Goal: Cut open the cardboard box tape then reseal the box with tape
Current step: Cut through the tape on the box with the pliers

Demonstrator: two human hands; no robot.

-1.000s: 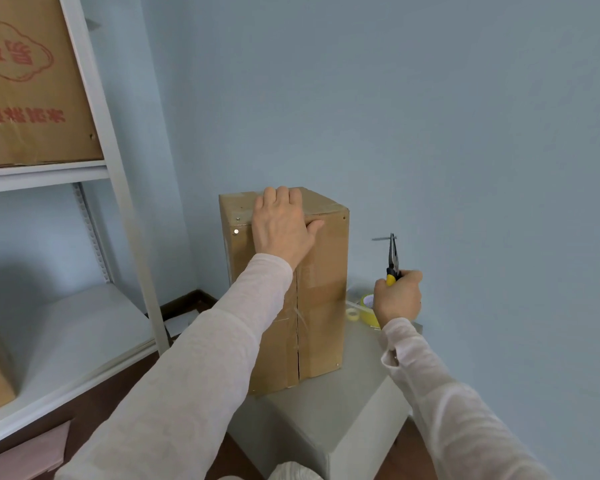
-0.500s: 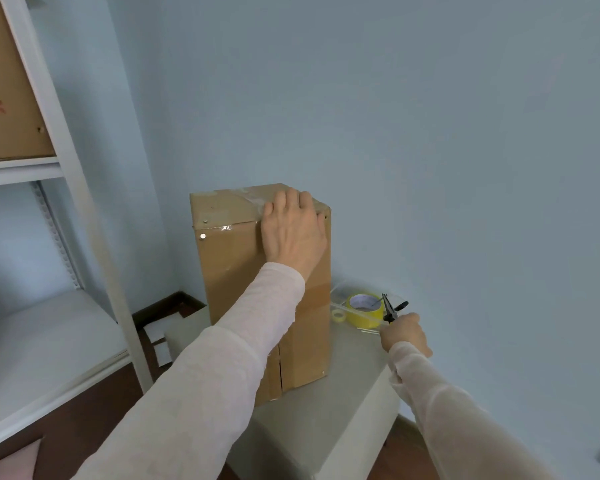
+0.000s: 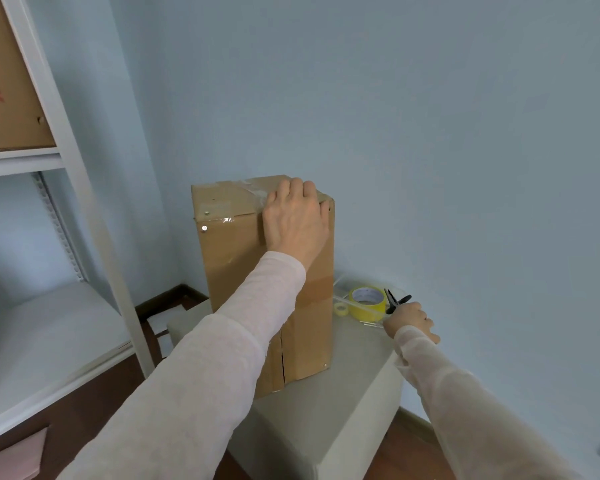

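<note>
Shifted rightward along the cardboard box standing upright on the stool, the left hand is clasping its taped top edge. Farther back, the right hand, gripping the pliers, is lowering them beside the tape roll at the stool's far right corner, likely turning to resealing.

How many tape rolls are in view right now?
2: a large yellow roll right of the cardboard box, and a small roll between them. Others may hide behind the box.
</note>
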